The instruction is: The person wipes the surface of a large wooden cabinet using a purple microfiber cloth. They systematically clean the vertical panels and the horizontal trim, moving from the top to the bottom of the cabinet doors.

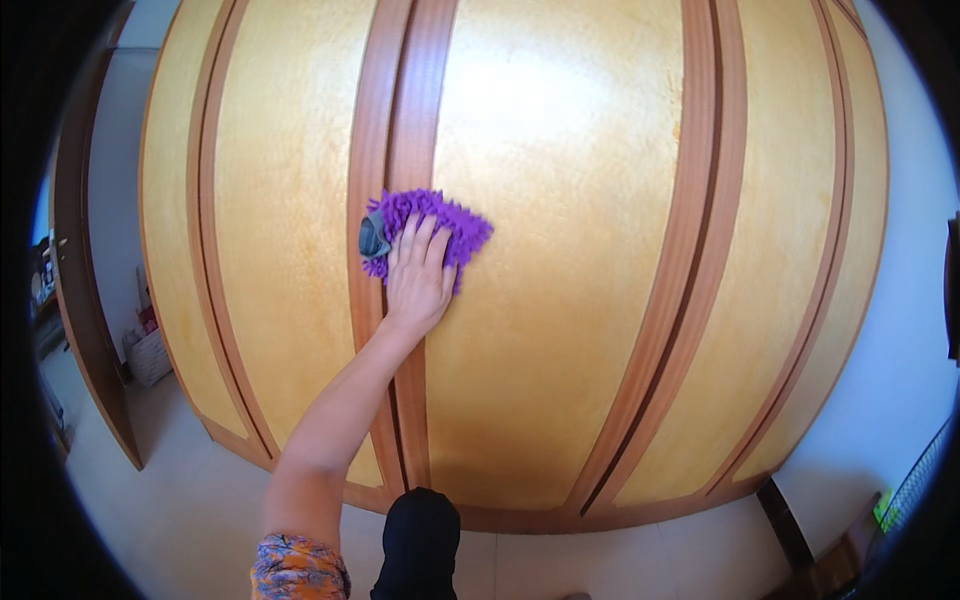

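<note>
My left hand (pixel 418 280) holds a purple chenille cleaning mitt (pixel 463 232) against the large wooden panelled front (pixel 530 330), its fingers laid along the mitt and pointing upward. A grey cuff (pixel 373 236) shows at the mitt’s left end. The mitt lies over a reddish-brown vertical strip (pixel 368 120) and the edge of the pale yellow panel to its right. My forearm, in a patterned orange sleeve, rises from the lower edge. My right hand is out of view.
An open brown door (pixel 78 250) stands at the left, with a woven basket (pixel 150 355) behind it. A white wall (pixel 840 400) borders the right side. Tiled floor (pixel 500 565) runs along the bottom, with a black-clad leg (pixel 415 545) and a mesh object (pixel 910 480) at lower right.
</note>
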Demonstrator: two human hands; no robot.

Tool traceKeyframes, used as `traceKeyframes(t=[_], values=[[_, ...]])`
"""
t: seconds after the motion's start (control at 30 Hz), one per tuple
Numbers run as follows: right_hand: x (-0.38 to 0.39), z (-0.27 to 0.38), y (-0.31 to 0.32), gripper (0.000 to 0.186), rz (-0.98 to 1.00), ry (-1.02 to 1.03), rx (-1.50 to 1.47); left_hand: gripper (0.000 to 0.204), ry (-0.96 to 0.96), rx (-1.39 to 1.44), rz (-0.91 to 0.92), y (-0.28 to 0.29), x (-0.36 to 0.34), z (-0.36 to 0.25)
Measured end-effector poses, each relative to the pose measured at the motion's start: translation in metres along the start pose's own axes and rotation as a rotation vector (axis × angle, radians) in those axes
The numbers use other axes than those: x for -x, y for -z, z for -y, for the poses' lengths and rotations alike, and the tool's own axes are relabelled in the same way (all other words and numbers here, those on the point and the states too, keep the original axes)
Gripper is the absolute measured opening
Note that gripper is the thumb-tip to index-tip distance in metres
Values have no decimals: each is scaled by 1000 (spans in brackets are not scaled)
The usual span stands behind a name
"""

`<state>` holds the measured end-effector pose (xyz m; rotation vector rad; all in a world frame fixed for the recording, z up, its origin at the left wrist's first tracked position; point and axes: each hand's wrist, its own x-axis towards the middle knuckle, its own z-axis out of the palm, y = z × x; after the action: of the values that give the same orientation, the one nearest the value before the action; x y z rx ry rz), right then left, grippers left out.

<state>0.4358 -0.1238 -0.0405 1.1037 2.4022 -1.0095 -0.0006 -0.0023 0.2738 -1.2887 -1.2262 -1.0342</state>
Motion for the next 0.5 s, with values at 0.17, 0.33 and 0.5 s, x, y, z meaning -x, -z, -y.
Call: traceKeyframes(t=[0.17,0.33,0.5], values=[[2,9,-2,51,-12,-23,14,50,30,61,1,-14,21,-22],[11,13,-8,50,2,-22,27,48,-187,115,332,-20,135,-36],[18,3,-21,49,79,11,84,50,-223,184,506,-29,213,-50]])
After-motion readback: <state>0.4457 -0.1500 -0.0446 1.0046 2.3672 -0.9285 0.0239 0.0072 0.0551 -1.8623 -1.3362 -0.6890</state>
